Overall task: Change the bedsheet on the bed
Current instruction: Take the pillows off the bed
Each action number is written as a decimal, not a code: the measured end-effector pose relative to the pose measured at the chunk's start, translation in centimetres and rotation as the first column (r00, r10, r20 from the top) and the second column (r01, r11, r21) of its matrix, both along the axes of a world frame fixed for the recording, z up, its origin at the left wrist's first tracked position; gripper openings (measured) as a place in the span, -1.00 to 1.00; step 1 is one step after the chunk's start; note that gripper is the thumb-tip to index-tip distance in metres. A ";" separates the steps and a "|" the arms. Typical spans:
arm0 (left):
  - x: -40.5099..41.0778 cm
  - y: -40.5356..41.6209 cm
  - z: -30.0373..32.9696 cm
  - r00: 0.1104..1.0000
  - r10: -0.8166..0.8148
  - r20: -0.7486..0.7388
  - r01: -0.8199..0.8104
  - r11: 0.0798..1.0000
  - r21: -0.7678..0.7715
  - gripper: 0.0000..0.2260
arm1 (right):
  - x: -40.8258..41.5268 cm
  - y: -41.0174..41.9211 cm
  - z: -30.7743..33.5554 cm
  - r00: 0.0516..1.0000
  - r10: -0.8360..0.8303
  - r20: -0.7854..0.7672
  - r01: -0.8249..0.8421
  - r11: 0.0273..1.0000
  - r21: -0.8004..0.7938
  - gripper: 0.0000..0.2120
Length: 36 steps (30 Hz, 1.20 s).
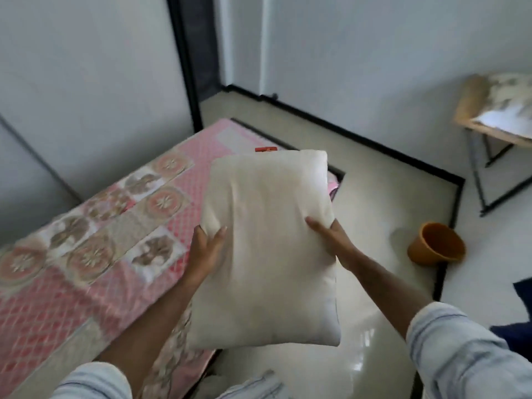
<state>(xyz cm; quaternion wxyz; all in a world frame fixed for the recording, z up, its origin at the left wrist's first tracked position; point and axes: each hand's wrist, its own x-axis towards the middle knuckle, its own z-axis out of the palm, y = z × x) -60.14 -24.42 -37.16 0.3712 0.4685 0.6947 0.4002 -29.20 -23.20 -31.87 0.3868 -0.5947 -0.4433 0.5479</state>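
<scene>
A person holds a bare cream pillow (pixel 270 243) in the air with both hands, above the edge of a bed (pixel 86 226) and the glossy pale floor (pixel 374 203) beside it. The left hand (pixel 205 249) grips the pillow's left edge, thumb pressed on the front face and the fingers hidden behind the fabric; the right hand (pixel 331 240) grips the right edge the same way, thumb on the front, fingers wrapped out of sight behind. The pillow stands upright and slightly tilted between the two hands, its fabric creased where the thumbs dig in. The bed carries a pink bedsheet (pixel 46 300) patterned with floral squares. An orange bucket (pixel 436 244) stands on the floor to the right, well apart from the pillow. Farther right, a second pillow (pixel 509 110) lies on a small wooden surface (pixel 489 131) with dark metal legs. Light blue sleeves (pixel 466 361) cover both forearms.
</scene>
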 end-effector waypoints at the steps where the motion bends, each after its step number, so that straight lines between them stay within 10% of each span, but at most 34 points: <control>1: 2.8 2.2 1.3 0.998 -0.063 -0.028 0.064 0.997 0.039 -0.34 | 2.5 0.6 1.3 0.997 -0.070 0.009 0.070 0.997 0.026 -0.60; 6: 14.9 13.2 5.4 0.970 -0.239 -0.054 0.244 0.956 0.164 -0.09 | 13.1 5.2 4.8 0.930 -0.327 0.170 0.300 0.940 0.164 -0.62; 12: 30.9 25.1 7.9 0.833 -0.391 -0.391 0.488 0.853 0.185 0.20 | 24.1 13.8 6.1 0.717 -0.353 0.601 0.293 0.935 0.200 0.19; 21: 50.3 43.4 11.2 0.652 -0.488 -0.581 0.715 0.652 0.254 0.09 | 40.3 26.9 9.4 0.469 -0.436 0.768 0.321 0.894 0.311 0.08; 36: 86.6 64.4 14.4 0.474 -0.646 -0.598 0.874 0.426 0.234 0.07 | 74.5 43.6 11.5 0.412 -0.581 0.702 0.544 0.775 0.323 0.01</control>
